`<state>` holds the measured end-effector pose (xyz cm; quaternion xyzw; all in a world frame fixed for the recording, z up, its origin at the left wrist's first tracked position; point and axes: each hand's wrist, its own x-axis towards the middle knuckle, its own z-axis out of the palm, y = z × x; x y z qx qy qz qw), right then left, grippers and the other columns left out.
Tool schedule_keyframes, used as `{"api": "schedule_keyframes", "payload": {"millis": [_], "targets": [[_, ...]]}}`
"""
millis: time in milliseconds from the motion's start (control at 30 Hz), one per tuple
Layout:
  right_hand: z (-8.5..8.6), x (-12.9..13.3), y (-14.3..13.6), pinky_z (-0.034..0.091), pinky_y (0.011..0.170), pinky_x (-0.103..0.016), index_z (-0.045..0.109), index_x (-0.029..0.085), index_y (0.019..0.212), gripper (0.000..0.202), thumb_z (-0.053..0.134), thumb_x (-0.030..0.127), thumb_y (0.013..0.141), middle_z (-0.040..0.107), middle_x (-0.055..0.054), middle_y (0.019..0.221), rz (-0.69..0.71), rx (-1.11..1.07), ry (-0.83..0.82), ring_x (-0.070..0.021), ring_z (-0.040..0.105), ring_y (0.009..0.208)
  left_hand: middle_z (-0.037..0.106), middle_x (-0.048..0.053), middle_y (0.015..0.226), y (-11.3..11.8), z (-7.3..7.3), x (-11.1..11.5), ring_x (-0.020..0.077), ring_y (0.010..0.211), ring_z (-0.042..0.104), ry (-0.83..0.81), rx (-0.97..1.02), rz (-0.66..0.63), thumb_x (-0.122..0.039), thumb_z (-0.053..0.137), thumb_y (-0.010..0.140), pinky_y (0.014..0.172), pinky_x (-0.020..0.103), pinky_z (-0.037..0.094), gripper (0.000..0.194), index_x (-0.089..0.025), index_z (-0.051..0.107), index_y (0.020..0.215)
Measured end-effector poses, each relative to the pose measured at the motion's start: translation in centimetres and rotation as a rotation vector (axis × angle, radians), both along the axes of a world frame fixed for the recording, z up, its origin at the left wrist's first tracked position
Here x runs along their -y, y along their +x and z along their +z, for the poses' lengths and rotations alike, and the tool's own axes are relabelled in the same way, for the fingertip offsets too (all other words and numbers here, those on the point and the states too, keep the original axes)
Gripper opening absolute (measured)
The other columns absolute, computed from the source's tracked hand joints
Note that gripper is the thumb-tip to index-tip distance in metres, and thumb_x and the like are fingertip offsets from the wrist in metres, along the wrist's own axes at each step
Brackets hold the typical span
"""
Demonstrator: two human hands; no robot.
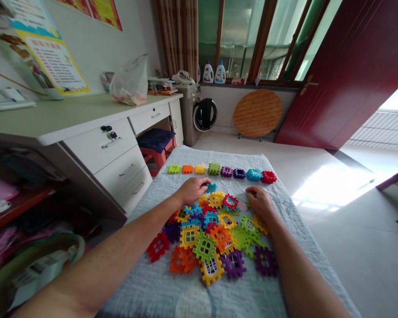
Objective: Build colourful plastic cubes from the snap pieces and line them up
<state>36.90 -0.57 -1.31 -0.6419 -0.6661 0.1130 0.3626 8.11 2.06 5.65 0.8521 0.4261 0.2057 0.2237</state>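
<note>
My left hand (194, 190) pinches a light-blue interlocking plastic tile (211, 188) just beyond the pile. My right hand (259, 199) rests at the pile's right side, fingers curled inward; whether anything is between them is hidden. Between my forearms lies a heap of notched square tiles, among them a green window tile (204, 247), an orange tile (220, 237), a purple tile (234, 264) and a red tile (158, 247). Past my hands runs a row of tile stacks sorted by colour, from a lime stack (174, 169) on the left to a red stack (269, 177) on the right.
A pale blue cloth (146, 274) covers the table. To the left stands a white desk (99, 145) with a plastic bag (130, 84) on top; a stool (157, 143) is tucked beside it. Behind are a washing machine (189, 117) and a round wooden tabletop (258, 112).
</note>
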Motion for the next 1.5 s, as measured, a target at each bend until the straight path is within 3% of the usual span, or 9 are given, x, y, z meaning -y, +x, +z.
{"api": "schedule_keyframes", "payload": {"millis": [267, 400, 533, 633, 800, 1000, 1133, 1267, 1500], "targets": [[-0.1, -0.1, 0.1, 0.046, 0.076, -0.031, 0.065, 0.022, 0.08, 0.022, 0.047, 0.019, 0.067, 0.064, -0.003, 0.082, 0.004, 0.004, 0.011, -0.0182, 0.058, 0.076, 0.067, 0.004, 0.092, -0.7, -0.2, 0.1, 0.0154, 0.082, 0.061, -0.097, 0.301, 0.08, -0.025, 0.046, 0.084, 0.076, 0.028, 0.049, 0.028, -0.016, 0.059, 0.107], [-0.2, -0.1, 0.0, 0.045, 0.075, -0.031, 0.065, 0.022, 0.08, 0.022, 0.047, 0.019, 0.068, 0.065, -0.003, 0.083, -0.002, 0.012, 0.011, -0.0185, 0.058, 0.076, 0.067, 0.003, 0.091, -1.2, 0.0, 0.4, 0.0157, 0.082, 0.062, -0.205, 0.106, -0.012, -0.022, 0.044, 0.083, 0.076, 0.028, 0.049, 0.029, -0.017, 0.059, 0.108], [-0.1, -0.1, 0.0, 0.045, 0.075, -0.031, 0.065, 0.021, 0.08, 0.022, 0.047, 0.019, 0.068, 0.066, -0.004, 0.086, -0.008, 0.007, 0.01, -0.0188, 0.059, 0.077, 0.062, 0.007, 0.115, -2.3, 0.1, 1.3, 0.0196, 0.108, 0.055, 0.001, -0.083, 0.023, -0.017, 0.048, 0.079, 0.096, 0.031, 0.04, 0.032, -0.017, 0.06, 0.109], [0.0, 0.0, -0.1, 0.045, 0.076, -0.031, 0.065, 0.021, 0.08, 0.022, 0.047, 0.018, 0.068, 0.066, -0.005, 0.086, -0.001, 0.01, 0.01, -0.019, 0.059, 0.078, 0.06, 0.009, 0.117, -2.7, -0.2, 2.1, 0.0229, 0.109, 0.054, 0.101, -0.178, 0.066, -0.026, 0.055, 0.078, 0.098, 0.035, 0.039, 0.036, -0.017, 0.059, 0.112], [0.1, 0.1, -0.1, 0.044, 0.076, -0.031, 0.065, 0.021, 0.082, 0.022, 0.047, 0.019, 0.068, 0.065, -0.004, 0.086, 0.0, 0.032, -0.001, -0.0188, 0.059, 0.079, 0.061, 0.012, 0.115, -0.9, -1.3, 2.5, 0.0304, 0.108, 0.053, 0.166, -0.336, 0.096, -0.047, 0.069, 0.066, 0.094, 0.04, 0.04, 0.058, -0.017, 0.058, 0.114], [-0.1, -0.1, 0.0, 0.044, 0.075, -0.031, 0.065, 0.019, 0.083, 0.023, 0.046, 0.02, 0.07, 0.065, -0.005, 0.086, -0.003, 0.05, -0.01, -0.0188, 0.058, 0.077, 0.067, 0.009, 0.104, 0.9, -1.1, 1.8, 0.0283, 0.098, 0.06, 0.163, -0.395, 0.116, -0.042, 0.066, 0.067, 0.092, 0.041, 0.039, 0.048, -0.02, 0.061, 0.109], [-0.1, -0.2, 0.0, 0.044, 0.075, -0.029, 0.065, 0.02, 0.083, 0.024, 0.046, 0.02, 0.069, 0.066, -0.005, 0.087, -0.013, 0.049, -0.006, -0.0181, 0.059, 0.078, 0.07, 0.008, 0.101, -0.8, 0.7, 1.7, 0.0266, 0.095, 0.062, 0.246, -0.34, 0.136, -0.047, 0.063, 0.067, 0.1, 0.044, 0.031, 0.053, -0.019, 0.061, 0.112], [0.1, -0.1, -0.2, 0.044, 0.075, -0.029, 0.066, 0.019, 0.083, 0.024, 0.047, 0.02, 0.068, 0.066, -0.005, 0.088, -0.014, 0.046, -0.007, -0.0181, 0.059, 0.078, 0.07, 0.006, 0.101, -3.3, 2.1, 2.7, 0.025, 0.096, 0.062, 0.278, -0.332, 0.115, -0.047, 0.061, 0.069, 0.1, 0.041, 0.033, 0.05, -0.019, 0.062, 0.111], [0.3, 0.1, -0.3, 0.044, 0.076, -0.031, 0.066, 0.02, 0.084, 0.025, 0.046, 0.02, 0.069, 0.066, -0.005, 0.089, -0.015, 0.068, -0.029, -0.0183, 0.058, 0.078, 0.069, 0.007, 0.105, -4.2, 0.2, 4.8, 0.0272, 0.097, 0.061, 0.184, -0.451, 0.019, -0.047, 0.063, 0.066, 0.092, 0.04, 0.039, 0.053, -0.021, 0.061, 0.112]]}}
